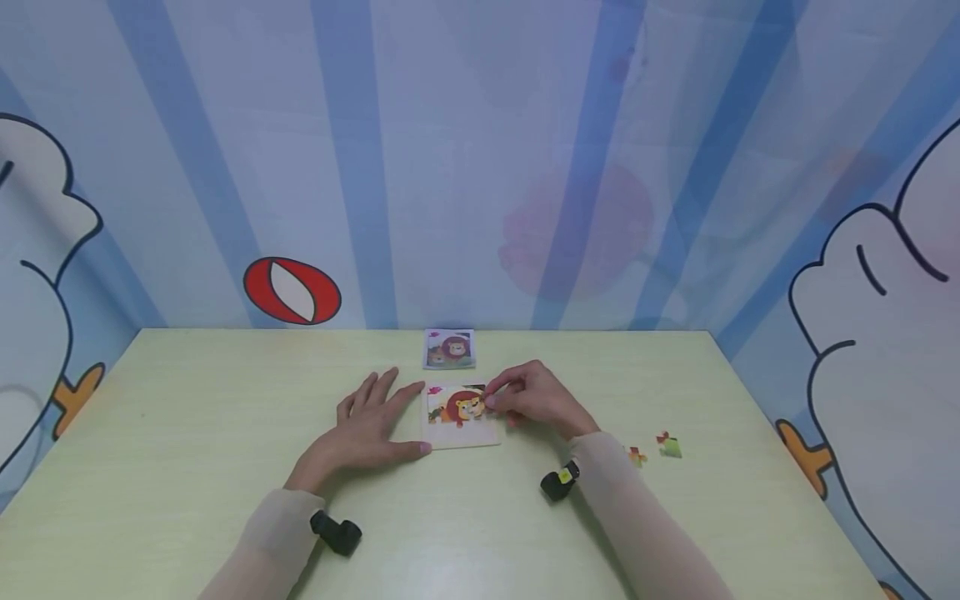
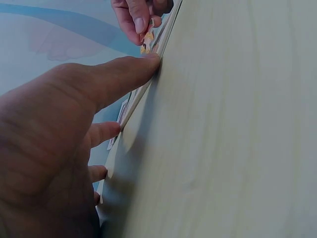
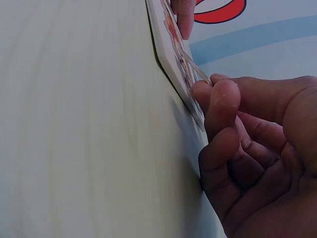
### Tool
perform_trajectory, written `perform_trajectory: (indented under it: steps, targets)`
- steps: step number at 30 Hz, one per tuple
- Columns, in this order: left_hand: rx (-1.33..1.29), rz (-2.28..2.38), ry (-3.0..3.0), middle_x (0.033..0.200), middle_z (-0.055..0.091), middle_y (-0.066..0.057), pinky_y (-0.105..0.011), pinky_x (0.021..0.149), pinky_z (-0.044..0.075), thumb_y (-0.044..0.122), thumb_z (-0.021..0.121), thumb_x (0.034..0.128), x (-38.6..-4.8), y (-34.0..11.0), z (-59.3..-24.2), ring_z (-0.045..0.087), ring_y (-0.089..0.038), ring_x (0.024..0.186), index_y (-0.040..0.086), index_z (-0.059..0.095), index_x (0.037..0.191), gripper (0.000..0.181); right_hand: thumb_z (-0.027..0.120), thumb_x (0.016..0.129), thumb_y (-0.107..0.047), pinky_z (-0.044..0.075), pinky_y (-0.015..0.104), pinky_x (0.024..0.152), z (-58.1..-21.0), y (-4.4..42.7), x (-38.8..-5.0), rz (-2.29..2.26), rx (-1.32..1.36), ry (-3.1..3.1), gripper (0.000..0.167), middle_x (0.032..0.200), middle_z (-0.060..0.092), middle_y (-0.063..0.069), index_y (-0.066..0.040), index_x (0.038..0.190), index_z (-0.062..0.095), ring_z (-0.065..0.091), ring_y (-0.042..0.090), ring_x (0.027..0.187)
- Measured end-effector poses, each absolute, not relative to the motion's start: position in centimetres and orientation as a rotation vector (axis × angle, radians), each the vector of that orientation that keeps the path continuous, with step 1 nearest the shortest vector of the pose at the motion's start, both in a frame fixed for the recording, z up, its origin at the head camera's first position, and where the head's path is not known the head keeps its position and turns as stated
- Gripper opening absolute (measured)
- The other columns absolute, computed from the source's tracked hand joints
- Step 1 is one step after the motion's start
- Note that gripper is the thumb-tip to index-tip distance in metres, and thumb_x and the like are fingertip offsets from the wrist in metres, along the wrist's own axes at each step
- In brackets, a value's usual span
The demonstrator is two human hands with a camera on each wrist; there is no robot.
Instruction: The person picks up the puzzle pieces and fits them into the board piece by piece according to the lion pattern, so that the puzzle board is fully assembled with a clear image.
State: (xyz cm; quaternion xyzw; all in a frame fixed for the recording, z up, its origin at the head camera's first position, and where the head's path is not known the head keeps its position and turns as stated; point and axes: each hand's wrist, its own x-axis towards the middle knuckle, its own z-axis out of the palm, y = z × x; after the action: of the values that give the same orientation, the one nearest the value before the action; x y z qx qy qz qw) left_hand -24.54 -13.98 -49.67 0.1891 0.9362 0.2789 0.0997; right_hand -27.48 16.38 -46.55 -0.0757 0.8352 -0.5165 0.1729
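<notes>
I see a pale bench (image 1: pixel 187 408) against a blue striped backdrop (image 1: pixel 465 150). My left grip (image 1: pixel 367 429) is spread wide, thumb and forefinger touching the left edge of the lion board (image 1: pixel 459 437). My right grip (image 1: pixel 536 396) pinches a piece (image 3: pixel 197 68), tilted, at the board's right side. A card (image 1: pixel 449 349) lies just behind; loose pieces (image 1: pixel 671 446) lie right.
</notes>
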Motion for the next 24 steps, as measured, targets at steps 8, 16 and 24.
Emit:
perform_trajectory:
  steps: [8, 16, 24]
  targets:
    - [0.556, 0.782, 2.749, 0.182, 0.008, -0.019, -0.08, 0.126, 0.005, 0.057, 0.078, 0.0893, -24.3, -13.9, -48.7, -0.002, -0.051, 0.167, 0.025, 0.035, 0.169, 0.096, 0.081, 0.096, -0.016, 0.052, 0.026, 0.061, -46.4, 15.5, -27.5, -1.399, -0.183, 2.405, 0.011, 0.07, 0.073, 0.003, -0.013, 0.106, 0.084, 0.059, 0.014, 0.049]
    - [0.55, 0.739, 2.76, 0.182, 0.009, -0.019, -0.081, 0.126, 0.008, 0.058, 0.076, 0.0904, -24.0, -13.9, -48.1, 0.002, -0.052, 0.167, 0.025, 0.034, 0.17, 0.096, 0.081, 0.094, -0.017, 0.05, 0.026, 0.059, -45.9, 14.6, -27.5, -1.27, -0.175, 2.514, 0.009, 0.074, 0.076, 0.003, -0.015, 0.103, 0.084, 0.058, 0.014, 0.05]
    - [0.568, 0.775, 2.751, 0.182, 0.009, -0.02, -0.082, 0.125, 0.007, 0.058, 0.077, 0.0895, -24.0, -14.0, -48.2, 0.001, -0.052, 0.167, 0.025, 0.035, 0.169, 0.096, 0.082, 0.094, -0.019, 0.049, 0.026, 0.061, -45.8, 14.0, -27.3, -1.172, -0.141, 2.613, 0.007, 0.071, 0.071, 0.002, -0.016, 0.1, 0.084, 0.06, 0.015, 0.056]
